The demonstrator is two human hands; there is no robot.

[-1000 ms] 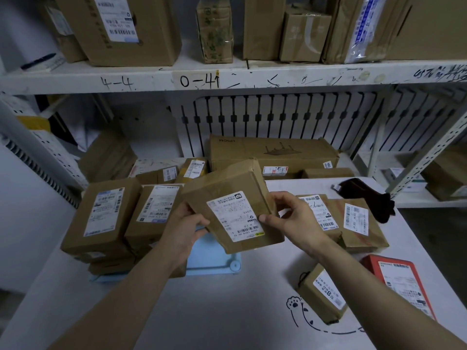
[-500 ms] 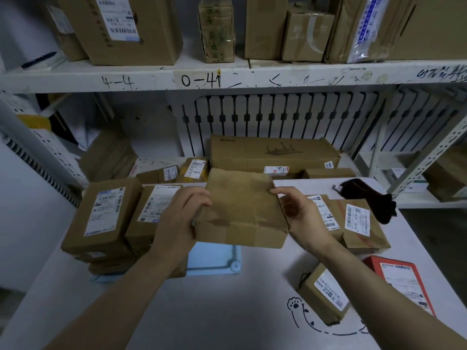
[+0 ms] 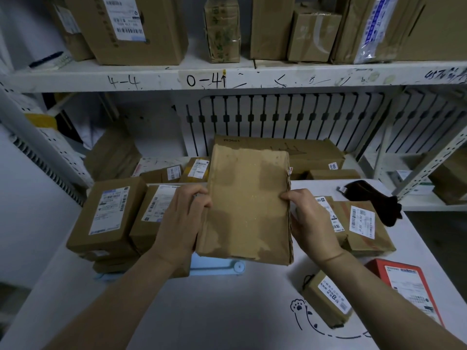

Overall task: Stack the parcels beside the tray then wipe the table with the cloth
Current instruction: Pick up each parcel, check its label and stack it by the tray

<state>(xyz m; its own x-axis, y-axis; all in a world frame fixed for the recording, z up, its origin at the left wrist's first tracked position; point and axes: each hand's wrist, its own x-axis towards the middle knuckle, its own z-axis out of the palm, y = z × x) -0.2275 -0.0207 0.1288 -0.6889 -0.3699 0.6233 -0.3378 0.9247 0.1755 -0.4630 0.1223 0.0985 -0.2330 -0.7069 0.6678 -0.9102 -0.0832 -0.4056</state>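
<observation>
I hold a brown cardboard parcel (image 3: 249,205) above the table, its plain side facing me. My left hand (image 3: 180,224) grips its left edge and my right hand (image 3: 312,223) grips its right edge. Under it lies a light-blue tray (image 3: 217,269), mostly hidden. A stack of labelled parcels (image 3: 107,215) stands to the left of the tray. More labelled parcels (image 3: 364,227) lie to the right. A dark cloth (image 3: 371,199) is bunched at the table's far right.
A small labelled box (image 3: 328,299) and a red box (image 3: 406,284) lie near the front right of the white table (image 3: 202,311). A long carton (image 3: 303,154) sits at the back. Shelves loaded with boxes (image 3: 131,26) hang overhead.
I have turned the parcel over between my hands: its label faced me a second ago, now the plain side does, and it stands long side upright.
</observation>
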